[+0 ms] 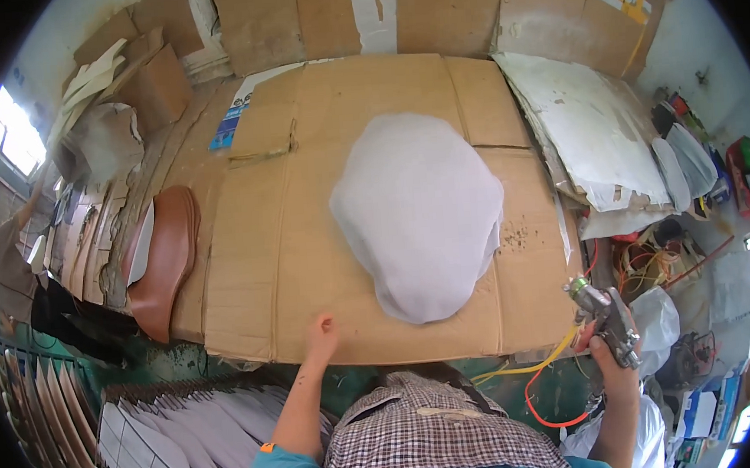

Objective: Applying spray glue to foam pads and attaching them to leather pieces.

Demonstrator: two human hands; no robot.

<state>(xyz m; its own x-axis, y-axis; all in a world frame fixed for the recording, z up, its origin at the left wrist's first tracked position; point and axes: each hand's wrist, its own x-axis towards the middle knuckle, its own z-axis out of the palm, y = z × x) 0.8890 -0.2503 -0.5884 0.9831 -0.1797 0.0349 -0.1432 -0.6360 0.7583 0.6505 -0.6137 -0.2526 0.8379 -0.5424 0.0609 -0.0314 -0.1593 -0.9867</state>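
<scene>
A spray gun [612, 322] with a green-tinged metal fitting is gripped in my right hand [612, 358], off the right front corner of the table. A yellow hose [536, 363] and an orange hose [537, 410] run near it. My left hand [321, 337] is closed over the table's front edge, and nothing shows in it. To its upper right, apart from both hands, a light grey shaped piece [421, 213] with a wavy outline lies flat on the cardboard-covered table [248, 278].
Brown curved panels [168, 266] rest at the table's left edge. Many similar grey pieces [181, 443] hang on a rack at lower left. White-coated sheets [585, 132] are stacked at right. Cardboard boards [438, 12] line the back. Tangled cords [646, 258] and plastic bags [657, 323] crowd the right side.
</scene>
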